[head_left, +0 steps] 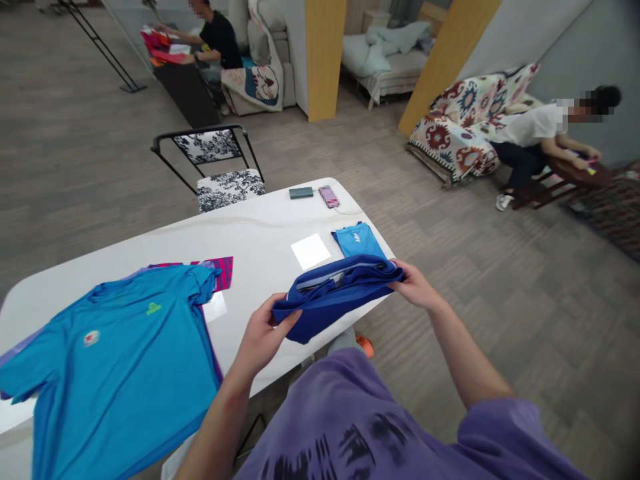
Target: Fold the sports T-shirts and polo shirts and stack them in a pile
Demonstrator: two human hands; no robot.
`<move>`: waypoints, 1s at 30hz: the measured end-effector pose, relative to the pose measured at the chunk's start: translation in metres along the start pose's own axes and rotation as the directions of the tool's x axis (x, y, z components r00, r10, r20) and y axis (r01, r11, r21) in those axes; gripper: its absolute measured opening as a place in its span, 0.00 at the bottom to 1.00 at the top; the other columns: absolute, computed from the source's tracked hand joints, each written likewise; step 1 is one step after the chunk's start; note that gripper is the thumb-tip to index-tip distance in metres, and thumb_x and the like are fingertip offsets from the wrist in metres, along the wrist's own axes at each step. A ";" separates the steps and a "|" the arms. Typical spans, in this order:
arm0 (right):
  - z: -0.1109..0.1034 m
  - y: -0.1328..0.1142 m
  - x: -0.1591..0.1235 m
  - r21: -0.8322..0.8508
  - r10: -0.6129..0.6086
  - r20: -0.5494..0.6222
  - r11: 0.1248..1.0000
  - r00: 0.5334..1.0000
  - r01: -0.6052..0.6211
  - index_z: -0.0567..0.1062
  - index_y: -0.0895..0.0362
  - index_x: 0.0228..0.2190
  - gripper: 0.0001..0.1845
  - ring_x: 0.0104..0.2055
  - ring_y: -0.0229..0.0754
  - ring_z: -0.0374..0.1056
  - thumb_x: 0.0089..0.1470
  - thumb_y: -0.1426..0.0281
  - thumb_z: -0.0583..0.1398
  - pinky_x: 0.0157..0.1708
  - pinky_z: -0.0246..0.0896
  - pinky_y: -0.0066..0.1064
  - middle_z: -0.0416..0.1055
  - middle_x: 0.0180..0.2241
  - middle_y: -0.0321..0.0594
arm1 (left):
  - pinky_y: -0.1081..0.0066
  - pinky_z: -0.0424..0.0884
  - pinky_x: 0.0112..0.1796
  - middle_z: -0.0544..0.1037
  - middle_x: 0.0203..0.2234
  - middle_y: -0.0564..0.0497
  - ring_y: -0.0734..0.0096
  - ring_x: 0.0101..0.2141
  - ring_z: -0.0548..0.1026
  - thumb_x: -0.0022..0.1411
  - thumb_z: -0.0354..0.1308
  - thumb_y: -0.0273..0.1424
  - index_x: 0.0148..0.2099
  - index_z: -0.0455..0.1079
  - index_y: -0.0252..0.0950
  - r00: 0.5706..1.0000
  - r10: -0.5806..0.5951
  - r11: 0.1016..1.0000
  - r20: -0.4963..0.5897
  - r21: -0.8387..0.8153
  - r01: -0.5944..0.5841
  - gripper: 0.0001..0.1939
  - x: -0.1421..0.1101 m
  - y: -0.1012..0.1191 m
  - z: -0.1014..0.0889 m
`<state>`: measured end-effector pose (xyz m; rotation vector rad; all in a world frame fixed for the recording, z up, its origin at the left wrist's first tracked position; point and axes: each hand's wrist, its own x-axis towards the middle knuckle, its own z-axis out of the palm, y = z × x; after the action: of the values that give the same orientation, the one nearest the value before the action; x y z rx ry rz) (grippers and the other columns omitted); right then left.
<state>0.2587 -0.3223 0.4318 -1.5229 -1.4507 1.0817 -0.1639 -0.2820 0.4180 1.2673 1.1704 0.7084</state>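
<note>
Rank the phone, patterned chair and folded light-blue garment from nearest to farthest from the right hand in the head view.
From the right hand:
1. Folded light-blue garment, right end of the table
2. Phone, table's far right corner
3. Patterned chair, beyond the table's far edge

Dark blue garment (337, 293) with a pale stripe along its collar, folded into a compact bundle, its layers showing at the top, held at both ends, slightly tilted, lower at its left end, above the near edge of the white counter (260, 230), a lighter blue folded shirt (361, 241) just beyond it.
</note>
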 end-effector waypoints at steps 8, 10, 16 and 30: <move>-0.153 0.127 0.137 -0.038 0.077 -0.009 0.996 0.997 -0.078 0.85 0.49 0.54 0.30 0.55 0.58 0.80 0.58 0.44 0.72 0.62 0.75 0.54 0.84 0.52 0.42 | 0.62 0.82 0.49 0.85 0.45 0.49 0.58 0.46 0.83 0.65 0.70 0.50 0.55 0.79 0.42 0.998 -0.010 0.999 0.069 -0.038 0.013 0.24 0.208 -0.028 0.156; -0.170 0.188 0.198 -0.107 0.117 0.000 0.987 0.993 -0.116 0.84 0.52 0.55 0.32 0.55 0.58 0.80 0.60 0.44 0.70 0.61 0.76 0.55 0.84 0.52 0.44 | 0.61 0.82 0.51 0.85 0.47 0.47 0.58 0.47 0.83 0.66 0.70 0.49 0.57 0.78 0.39 0.997 -0.063 0.998 0.055 -0.029 0.064 0.25 0.290 -0.066 0.187; -0.134 0.318 0.286 -0.571 0.060 -0.146 0.810 0.987 -0.134 0.67 0.59 0.73 0.39 0.78 0.62 0.56 0.69 0.54 0.62 0.79 0.47 0.64 0.61 0.76 0.55 | 0.58 0.79 0.56 0.78 0.60 0.35 0.60 0.51 0.82 0.68 0.64 0.38 0.68 0.66 0.33 0.918 -0.257 0.924 -0.303 0.200 0.325 0.30 0.423 -0.178 0.230; -0.026 0.375 0.250 -0.661 0.014 0.022 0.750 1.000 0.005 0.60 0.49 0.77 0.38 0.83 0.62 0.43 0.72 0.53 0.51 0.78 0.33 0.76 0.51 0.80 0.48 | 0.48 0.80 0.36 0.77 0.26 0.48 0.47 0.29 0.80 0.49 0.63 0.49 0.39 0.75 0.50 0.686 -0.463 0.724 -0.561 0.208 0.658 0.16 0.008 -0.195 0.146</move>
<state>0.4156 -0.0981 0.0727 -1.9909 -1.9822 0.5905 -0.0614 -0.3669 0.2139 0.9550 2.0982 0.2999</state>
